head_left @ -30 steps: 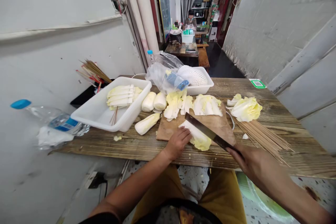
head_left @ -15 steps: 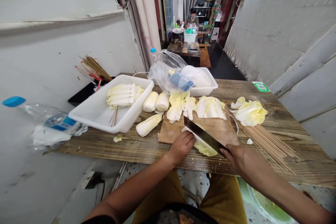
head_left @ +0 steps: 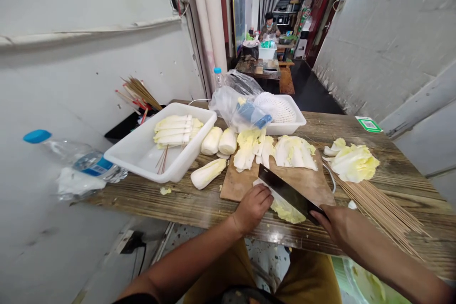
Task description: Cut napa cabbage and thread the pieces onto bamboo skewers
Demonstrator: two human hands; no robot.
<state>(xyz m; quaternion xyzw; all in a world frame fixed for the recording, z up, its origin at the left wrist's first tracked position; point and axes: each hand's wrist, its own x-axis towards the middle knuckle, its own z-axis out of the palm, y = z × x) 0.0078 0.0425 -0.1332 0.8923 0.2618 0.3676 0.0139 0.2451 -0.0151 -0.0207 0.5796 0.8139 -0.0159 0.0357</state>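
Note:
My left hand (head_left: 253, 208) curls over a piece of napa cabbage (head_left: 288, 211) at the near edge of the wooden cutting board (head_left: 238, 184), pressing it down. My right hand (head_left: 337, 224) grips the handle of a dark cleaver (head_left: 286, 191), whose blade lies across the cabbage right beside my left fingers. Cut cabbage leaves (head_left: 295, 152) are piled at the far side of the board.
A white tray (head_left: 142, 156) at left holds skewered cabbage. Whole cabbage hearts (head_left: 208, 173) lie beside it. Bamboo skewers (head_left: 377, 204) and loose leaves (head_left: 354, 162) are at right. A second tray (head_left: 285, 126), a plastic bag (head_left: 237, 107) and a water bottle (head_left: 76, 164) also rest here. A person (head_left: 270, 26) sits far behind.
The cleaver has come down and closer to my left hand, onto the cabbage. The view has shifted slightly, so everything sits further right and lower in the picture.

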